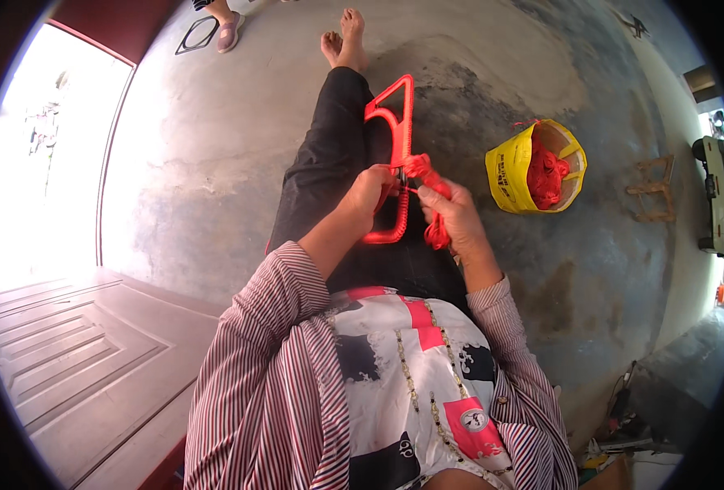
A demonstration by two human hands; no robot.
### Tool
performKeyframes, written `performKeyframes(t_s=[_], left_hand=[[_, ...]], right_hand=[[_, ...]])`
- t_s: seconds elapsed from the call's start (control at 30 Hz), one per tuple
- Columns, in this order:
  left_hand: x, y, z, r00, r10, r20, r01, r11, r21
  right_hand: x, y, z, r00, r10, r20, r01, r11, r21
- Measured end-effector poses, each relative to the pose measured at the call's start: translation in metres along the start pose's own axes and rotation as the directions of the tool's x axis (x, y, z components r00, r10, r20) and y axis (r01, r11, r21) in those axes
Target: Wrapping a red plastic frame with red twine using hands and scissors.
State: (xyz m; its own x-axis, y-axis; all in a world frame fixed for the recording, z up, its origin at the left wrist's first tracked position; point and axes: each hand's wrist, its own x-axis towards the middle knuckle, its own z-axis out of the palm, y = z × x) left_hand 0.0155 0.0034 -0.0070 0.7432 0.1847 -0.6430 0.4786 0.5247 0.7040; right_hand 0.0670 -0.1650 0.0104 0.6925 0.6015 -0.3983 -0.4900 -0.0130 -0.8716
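Head camera view shows a red rectangular frame with rounded corners and a curved inner piece (409, 106) lying over the person's legs in dark trousers (315, 167), reaching from between the two hands to well ahead of them. At its left side is the left hand (370, 189), its fingers curled partly out of sight behind red material, so I cannot tell whether they clamp the frame or a strand. Just right of the frame, the right hand (458, 214) is closed on a looped bundle of red cord (437, 234), which shows both ahead of its fingers and below them. Thin red strands cross the gap between the hands. To the right of the right hand, well apart from it, a yellow open-topped bag (507, 175) stands on the grey concrete floor (203, 155), with a tangled heap of red cord (547, 177) inside. Farther right is a small brown wooden frame (654, 189).
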Motion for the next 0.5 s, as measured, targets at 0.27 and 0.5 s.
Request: performKeyframes(t_s=[0.27,0.5], left_hand=[[0.017,-0.019,-0.008,0.994,0.05,0.094,-0.039,0.993,-0.115],[-0.026,-0.004,0.004,0.697,0.712,0.084,-0.653,0.582,0.484]], right_hand=[[-0.028,-0.001,-0.026,0.989,-0.123,-0.086,0.115,0.989,-0.097],[-0.029,-0.004,-0.032,0.994,-0.052,-0.096,0.087,0.909,0.407]])
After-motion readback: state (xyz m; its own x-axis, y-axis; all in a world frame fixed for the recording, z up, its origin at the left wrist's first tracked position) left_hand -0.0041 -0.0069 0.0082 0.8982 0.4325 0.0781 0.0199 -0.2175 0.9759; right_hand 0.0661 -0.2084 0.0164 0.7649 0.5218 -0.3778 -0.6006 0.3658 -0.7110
